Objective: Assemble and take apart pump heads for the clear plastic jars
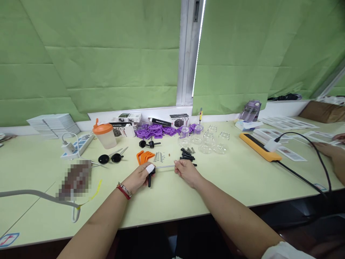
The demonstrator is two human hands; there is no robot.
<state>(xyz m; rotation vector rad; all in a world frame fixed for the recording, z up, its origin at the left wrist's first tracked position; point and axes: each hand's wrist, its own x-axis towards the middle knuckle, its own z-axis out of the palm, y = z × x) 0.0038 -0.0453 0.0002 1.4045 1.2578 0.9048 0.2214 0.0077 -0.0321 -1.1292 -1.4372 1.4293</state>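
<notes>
Above the table's near middle, my left hand [138,176] is closed around a black plastic part [150,180] whose short stem points down. Its thumb has a white covering. A thin metal rod [165,166] runs from that part toward my right hand [185,171], whose fingers pinch the rod's other end. Just beyond my left hand lie orange hook-shaped pieces [145,157] and several metal screws [158,157]. Black cylindrical pieces [187,154] and springs [191,150] lie behind my right hand. Round black parts with metal rods [116,157] rest to the left.
Purple plastic pieces [155,131], boxes [129,129] and clear plastic cups [207,142] line the back. An orange-lidded cup [105,136] and a white power strip [82,144] stand left. At right are an orange power strip [257,146], its cable and another person's hand [325,148].
</notes>
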